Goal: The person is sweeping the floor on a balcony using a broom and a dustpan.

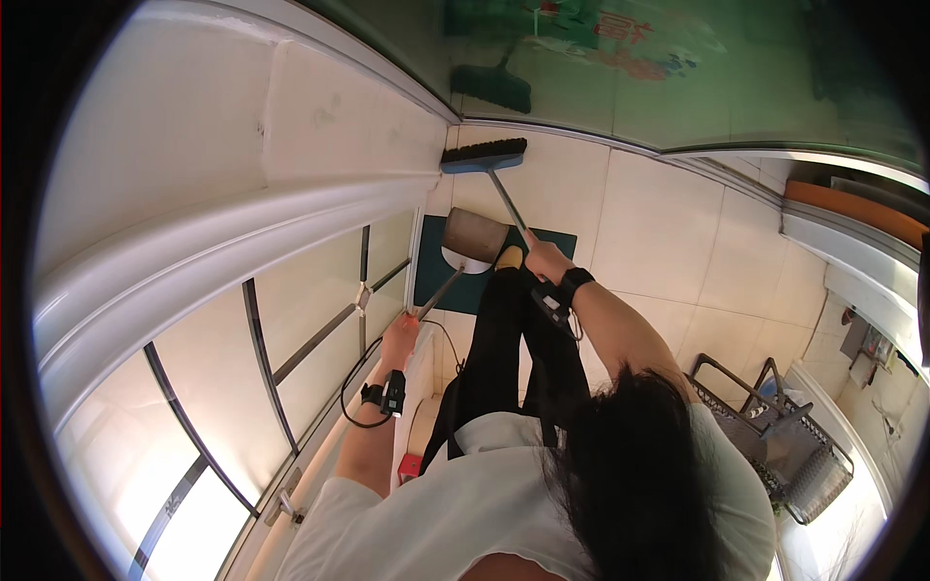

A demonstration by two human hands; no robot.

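My right hand (546, 260) grips the pole of a broom (482, 161), whose blue head with dark bristles lies on the tiled floor at the corner by the green glass panel. My left hand (401, 335) is closed round the handle of a long-handled dustpan (476, 236). The dustpan rests over a dark green mat (433, 269), its wide side towards the broom, with a gap between pan and broom head. A yellow shoe (510, 258) of mine stands beside the pan. Each wrist wears a black band, and a small cabled device is near each.
A framed glass door (320, 312) with a lever handle (287, 502) runs along the left. Across the far side stands a green glass panel (567, 94) with red decoration. A dark metal rack or chair (781, 443) stands at the right. A red object (409, 467) lies low beside me.
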